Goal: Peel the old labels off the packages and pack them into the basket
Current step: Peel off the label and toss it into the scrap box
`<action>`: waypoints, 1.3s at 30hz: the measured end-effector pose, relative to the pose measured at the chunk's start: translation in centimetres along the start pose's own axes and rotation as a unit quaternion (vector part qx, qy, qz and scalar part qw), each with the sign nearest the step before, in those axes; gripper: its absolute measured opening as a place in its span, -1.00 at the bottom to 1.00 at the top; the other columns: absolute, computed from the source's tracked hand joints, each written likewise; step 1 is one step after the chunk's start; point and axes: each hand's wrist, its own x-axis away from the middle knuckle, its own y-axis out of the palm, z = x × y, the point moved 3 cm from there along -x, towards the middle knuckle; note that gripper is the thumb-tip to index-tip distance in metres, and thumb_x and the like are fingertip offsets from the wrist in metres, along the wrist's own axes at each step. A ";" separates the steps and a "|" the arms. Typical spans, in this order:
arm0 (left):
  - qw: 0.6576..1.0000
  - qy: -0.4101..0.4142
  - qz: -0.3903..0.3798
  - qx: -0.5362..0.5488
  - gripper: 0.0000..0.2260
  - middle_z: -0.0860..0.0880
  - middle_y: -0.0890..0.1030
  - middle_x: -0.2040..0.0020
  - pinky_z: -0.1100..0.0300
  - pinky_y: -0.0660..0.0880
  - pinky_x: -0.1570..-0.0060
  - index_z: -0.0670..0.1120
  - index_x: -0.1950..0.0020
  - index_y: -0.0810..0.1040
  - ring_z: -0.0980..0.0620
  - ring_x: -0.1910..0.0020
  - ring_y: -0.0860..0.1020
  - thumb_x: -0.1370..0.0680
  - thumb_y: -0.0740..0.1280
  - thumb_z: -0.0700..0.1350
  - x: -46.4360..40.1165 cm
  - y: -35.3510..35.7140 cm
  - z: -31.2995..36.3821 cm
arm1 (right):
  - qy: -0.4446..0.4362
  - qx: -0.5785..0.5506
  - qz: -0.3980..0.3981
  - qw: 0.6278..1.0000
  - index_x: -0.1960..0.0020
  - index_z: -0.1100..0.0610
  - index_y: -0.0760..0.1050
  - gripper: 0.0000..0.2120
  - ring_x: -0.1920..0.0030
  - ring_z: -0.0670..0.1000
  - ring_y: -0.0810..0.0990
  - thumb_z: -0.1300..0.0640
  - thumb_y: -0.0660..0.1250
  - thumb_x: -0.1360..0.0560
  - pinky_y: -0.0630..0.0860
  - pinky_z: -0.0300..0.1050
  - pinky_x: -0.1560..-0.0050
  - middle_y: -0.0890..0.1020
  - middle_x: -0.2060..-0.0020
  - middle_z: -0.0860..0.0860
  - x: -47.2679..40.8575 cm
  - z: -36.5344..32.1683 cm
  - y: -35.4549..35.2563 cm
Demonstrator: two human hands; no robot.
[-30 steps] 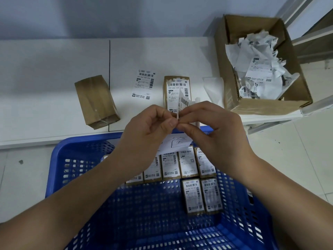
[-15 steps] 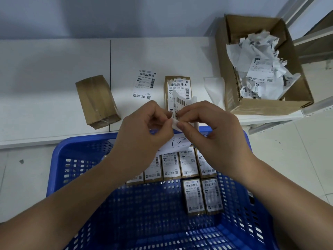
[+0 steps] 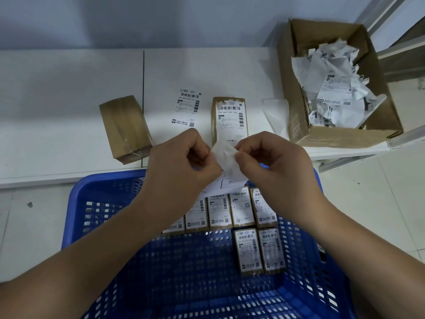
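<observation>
Two bare forearms enter from the bottom corners and meet above the far rim of the blue basket (image 3: 76,217).

Left hand (image 3: 181,164): knuckles up, fingers curled, thumb and forefinger pinching the left edge of a crumpled white label (image 3: 225,156).

Right hand (image 3: 273,162): same pose, fingers curled, pinching the right edge of the same label. The label is held in the air between both hands, just above the basket rim and in front of the desk (image 3: 57,100) edge; its blank side faces the camera.

Items on the desk, left to right:
- one brown taped package (image 3: 125,128), unlabelled on the faces shown, lying at a slant;
- one loose printed label (image 3: 186,108), flat on the desk, barcode on top, number reading "350-050 Y05-220";
- one brown labelled package (image 3: 230,120), its label bearing a barcode and the same number, its near end hidden behind the crumpled label;
- one blank white sheet (image 3: 276,117), touching the cardboard box;
- one open cardboard box (image 3: 296,107), filled with crumpled peeled labels (image 3: 333,88).

Items in the basket: a row of labelled packages (image 3: 219,210) at the far end, partly under the hands, with two more packages (image 3: 259,250) in front on the right, all label side up with barcodes and QR codes; smaller print is unreadable. One white paper slip (image 3: 226,183) with handwriting lies over the far row.
</observation>
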 end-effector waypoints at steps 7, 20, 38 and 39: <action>0.992 -0.032 -0.024 0.118 -0.84 -0.01 0.62 0.18 -0.16 0.63 0.14 -0.06 0.08 0.49 -0.14 0.16 0.65 -0.50 0.45 -0.24 -0.2 0.1 0.0 | 0.020 -0.058 -0.034 0.998 0.03 0.08 0.62 -0.90 0.17 0.22 0.63 0.25 0.38 -0.59 0.57 0.25 0.09 0.69 0.21 0.07 -0.3 0.1 -0.1; 0.984 -0.084 -0.060 0.148 -0.91 0.12 0.74 0.11 0.19 0.64 -0.03 0.02 0.02 0.68 0.13 0.08 0.71 -0.53 0.48 -0.16 -0.2 0.3 0.1 | -0.029 0.026 -0.052 0.998 -0.01 0.08 0.67 -0.92 0.17 -0.15 0.66 0.17 0.39 -0.60 0.55 -0.34 0.19 0.67 0.22 -0.18 -0.2 0.3 -0.1; 0.995 -0.020 -0.009 0.101 -0.83 0.17 0.71 0.08 0.33 0.59 -0.02 0.08 0.03 0.70 0.15 0.01 0.69 -0.51 0.50 -0.21 -0.2 0.0 0.1 | 0.051 -0.011 -0.003 0.999 0.14 0.11 0.69 -0.94 0.21 0.03 0.70 0.13 0.52 -0.48 0.61 0.04 0.15 0.73 0.25 -0.02 -0.8 0.3 -1.0; 0.996 -0.018 -0.002 0.092 -0.81 0.18 0.70 0.08 0.34 0.59 -0.01 0.10 0.04 0.69 0.16 0.02 0.68 -0.51 0.50 -0.21 -0.3 -0.1 0.1 | 0.055 -0.011 0.001 0.998 0.15 0.11 0.68 -0.94 0.21 0.03 0.70 0.13 0.52 -0.48 0.61 0.02 0.15 0.73 0.25 -0.02 -0.9 0.4 -1.1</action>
